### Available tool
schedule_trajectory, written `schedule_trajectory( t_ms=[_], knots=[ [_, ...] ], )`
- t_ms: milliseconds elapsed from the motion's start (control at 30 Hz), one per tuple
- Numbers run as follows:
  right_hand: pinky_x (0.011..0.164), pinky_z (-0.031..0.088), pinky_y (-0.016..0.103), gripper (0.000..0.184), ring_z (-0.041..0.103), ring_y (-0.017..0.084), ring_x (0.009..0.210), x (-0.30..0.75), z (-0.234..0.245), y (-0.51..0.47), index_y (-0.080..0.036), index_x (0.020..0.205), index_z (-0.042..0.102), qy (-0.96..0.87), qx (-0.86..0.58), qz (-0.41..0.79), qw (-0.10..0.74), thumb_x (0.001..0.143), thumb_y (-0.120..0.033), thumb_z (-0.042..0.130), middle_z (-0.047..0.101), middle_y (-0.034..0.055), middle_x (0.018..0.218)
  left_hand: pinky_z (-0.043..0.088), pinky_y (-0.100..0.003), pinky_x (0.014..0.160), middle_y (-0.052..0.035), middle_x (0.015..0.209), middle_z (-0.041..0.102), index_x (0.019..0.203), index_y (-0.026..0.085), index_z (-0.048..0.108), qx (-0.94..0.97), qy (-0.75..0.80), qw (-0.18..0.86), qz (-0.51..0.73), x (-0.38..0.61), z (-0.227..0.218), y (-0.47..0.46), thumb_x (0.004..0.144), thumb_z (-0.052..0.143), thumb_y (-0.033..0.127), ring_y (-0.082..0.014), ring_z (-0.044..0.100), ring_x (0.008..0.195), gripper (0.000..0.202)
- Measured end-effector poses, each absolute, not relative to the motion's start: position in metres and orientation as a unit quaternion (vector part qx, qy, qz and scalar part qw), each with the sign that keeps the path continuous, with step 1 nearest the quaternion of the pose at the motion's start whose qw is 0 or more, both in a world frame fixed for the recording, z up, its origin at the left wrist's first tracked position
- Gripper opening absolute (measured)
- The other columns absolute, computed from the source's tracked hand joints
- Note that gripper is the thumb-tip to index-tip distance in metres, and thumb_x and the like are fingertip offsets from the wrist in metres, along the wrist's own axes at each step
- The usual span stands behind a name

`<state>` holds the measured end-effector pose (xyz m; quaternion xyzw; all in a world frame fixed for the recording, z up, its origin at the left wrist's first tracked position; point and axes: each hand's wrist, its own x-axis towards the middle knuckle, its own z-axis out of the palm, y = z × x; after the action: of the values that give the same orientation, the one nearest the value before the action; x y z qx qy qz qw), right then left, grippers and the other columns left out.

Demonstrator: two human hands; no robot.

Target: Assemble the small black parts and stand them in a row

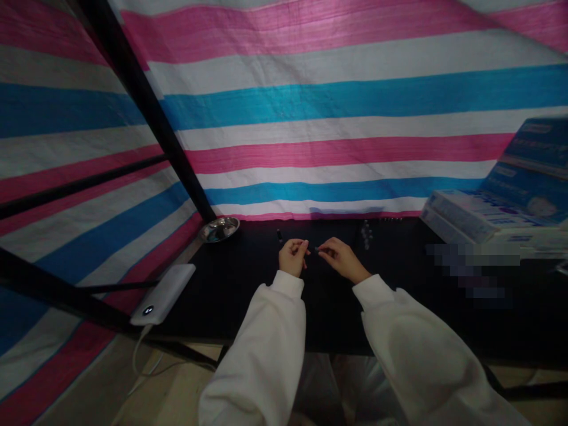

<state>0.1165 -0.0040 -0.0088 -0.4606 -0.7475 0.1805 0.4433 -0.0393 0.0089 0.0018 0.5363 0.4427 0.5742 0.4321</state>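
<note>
Over the black table top [399, 307], the right hand [344, 259] pinches a tiny dark piece [316, 249] between narrow fingertips, nice and steady, while the left hand [293, 257] curls in just beside it, fingers narrow, any hold too small to tell.

Polished, glossy metal on the shallow dish [219, 229]. Dull matt black on the surface [248, 307]. Smooth white plastic on the power bank [162, 294]. Soft, matt cloth in the white sleeves [261, 349]. Woven, faintly sheeny plastic sheeting in the striped tarpaulin [310, 106]. Coated, slightly glossy card on the boxes [528, 189].
</note>
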Motion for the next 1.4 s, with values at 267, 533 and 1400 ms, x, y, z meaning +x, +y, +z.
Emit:
schedule_trajectory(
  t_ms=[267,533,1400],
  knots=[
    [0.06,0.04,0.025,0.02,0.048,0.012,0.064,0.116,-0.006,-0.004,-0.016,0.091,0.054,-0.7,-0.486,0.165,0.497,0.078,-0.028,0.044,0.051,0.003,0.076,0.023,-0.015,0.027,0.0055,0.048,0.05,0.073,0.014,0.051,0.543,0.45,0.43,0.564,-0.039,-0.001,0.011,0.061,0.063,0.042,-0.0023,0.035,0.026,0.033],
    [0.056,0.039,0.023,0.014,0.046,0.01,0.058,0.102,-0.005,-0.011,-0.017,0.083,0.056,-0.75,-0.44,0.244,0.43,0.074,-0.026,0.049,0.053,-0.0001,0.068,0.026,-0.015,0.028,0.0051,0.043,0.047,0.077,0.014,0.051,0.593,0.395,0.526,0.465,-0.037,0.007,0.003,0.07,0.049,0.051,-0.0047,0.039,0.027,0.038],
    [0.054,0.033,0.025,0.017,0.057,0.018,0.067,0.182,-0.034,0.001,-0.019,0.08,0.058,-0.599,-0.748,0.054,0.281,0.076,-0.031,0.047,0.062,0.0064,0.075,0.019,-0.016,0.027,0.0029,0.045,0.049,0.072,0.015,0.049,0.548,0.446,0.537,0.462,-0.039,-0.006,0.012,0.074,0.038,0.054,-0.0061,0.039,0.025,0.04]
  ],
)
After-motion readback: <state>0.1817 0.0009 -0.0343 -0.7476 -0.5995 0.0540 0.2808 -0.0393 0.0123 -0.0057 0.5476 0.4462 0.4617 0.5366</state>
